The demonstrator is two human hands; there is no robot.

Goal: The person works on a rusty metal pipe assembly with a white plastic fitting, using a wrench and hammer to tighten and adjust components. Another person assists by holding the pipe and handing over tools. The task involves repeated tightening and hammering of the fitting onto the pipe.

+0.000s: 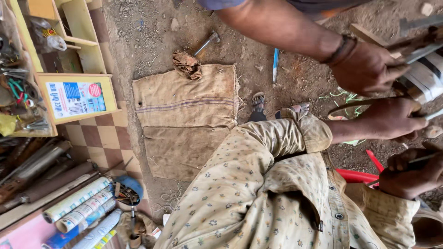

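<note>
My left hand point(392, 119) is closing around a thin curved metal strip point(355, 105), which is arcing low over the dirt. My right hand point(410, 174) is gripping a slim metal rod point(422, 158), lying near level, its far end running out of view.
</note>
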